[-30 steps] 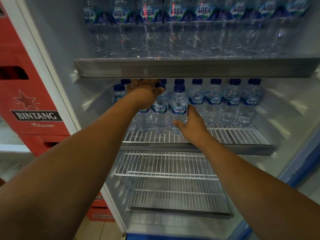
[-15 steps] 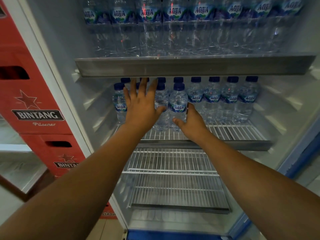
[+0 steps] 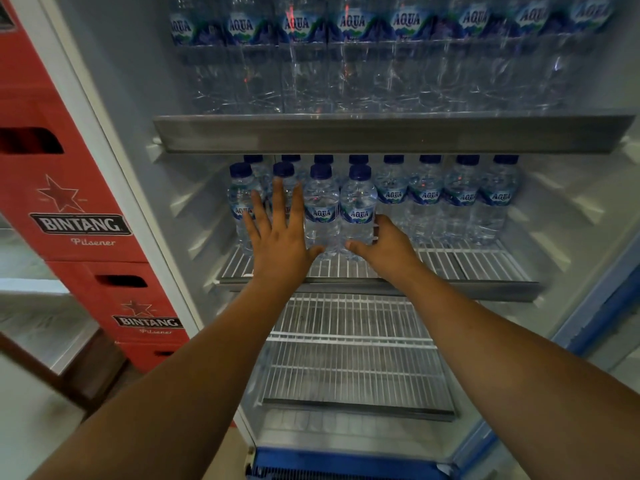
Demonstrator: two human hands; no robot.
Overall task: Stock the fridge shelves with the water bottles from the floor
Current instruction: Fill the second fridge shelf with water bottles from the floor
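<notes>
At the front of the middle shelf (image 3: pixel 467 265), the left hand (image 3: pixel 277 237) is spread wide, fingers straight against the front bottles (image 3: pixel 320 202). The right hand (image 3: pixel 384 247) curls round the end bottle (image 3: pixel 358 202), which stands upright just ahead of it. The back row (image 3: pixel 462 195) stands behind.

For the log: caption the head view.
Left hand spread before front bottles, right hand gripping a bottle, on the middle shelf.

centre right: bare wire on the middle shelf (image 3: pixel 467 261) before the back bottles (image 3: pixel 460 199) | centre left: front bottles (image 3: pixel 358 206) block the way | above: metal ledge (image 3: pixel 381 133) hangs low | bottom centre: lower shelves (image 3: pixel 356 372) open
</notes>
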